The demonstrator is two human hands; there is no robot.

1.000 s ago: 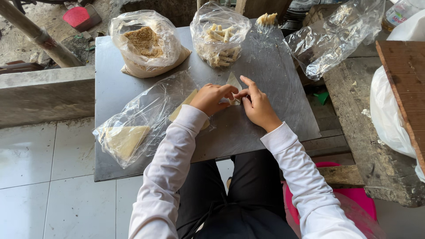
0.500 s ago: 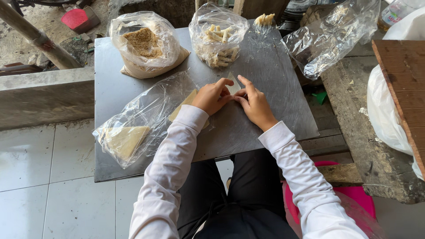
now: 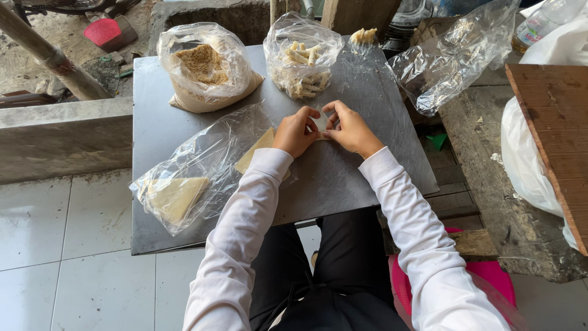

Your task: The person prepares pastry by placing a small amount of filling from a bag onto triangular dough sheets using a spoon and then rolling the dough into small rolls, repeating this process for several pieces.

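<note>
Both hands, left hand and right hand, pinched a small pale wrapper between their fingers above the grey counter, near a bag of rolls.

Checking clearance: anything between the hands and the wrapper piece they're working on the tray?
Nothing visible. Left hand and right hand already pinch the pale wrapper from both sides on the metal tray. The bag of wrappers lies to their left, apart from the piece.
</note>
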